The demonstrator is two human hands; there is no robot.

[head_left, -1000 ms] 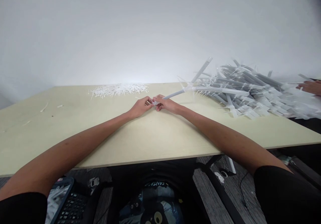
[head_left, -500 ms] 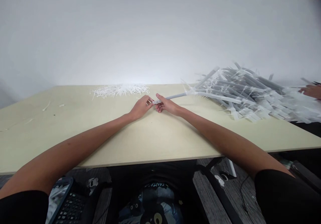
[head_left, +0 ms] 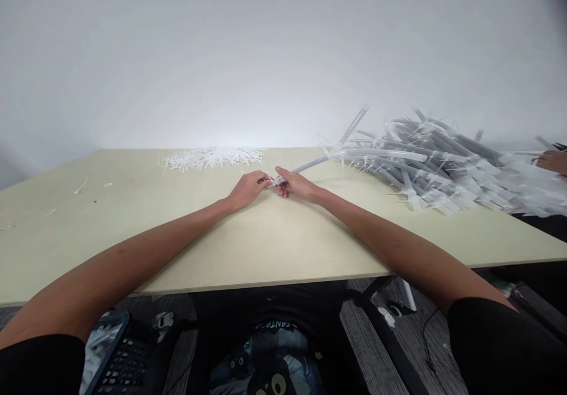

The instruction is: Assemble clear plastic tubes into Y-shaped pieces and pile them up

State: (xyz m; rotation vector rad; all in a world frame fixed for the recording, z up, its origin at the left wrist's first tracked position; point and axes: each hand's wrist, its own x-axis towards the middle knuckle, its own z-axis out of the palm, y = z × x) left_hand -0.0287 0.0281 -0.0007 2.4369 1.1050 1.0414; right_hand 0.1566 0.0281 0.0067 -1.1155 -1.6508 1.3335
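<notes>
My right hand is closed around the near end of a branched grey ribbed tube, its thumb on top. The tube slants up to the right and splits into two ribbed arms at a joint with thin white strips sticking out. One arm points up, the other lies toward the pile. My left hand meets the right over the table, thumb and fingertips pinched at the tube's pale end. A small white strip seems to be between them; the exact grip is too small to make out.
A heap of thin white cable ties lies at the back left. Many similar tubes are piled at right, near another person's hand. Loose strips lie on the left of the table. A basket stands below.
The far, branched end of the tube has lifted and swung a little left, away from the pile. Both my hands stay together in nearly the same place.
</notes>
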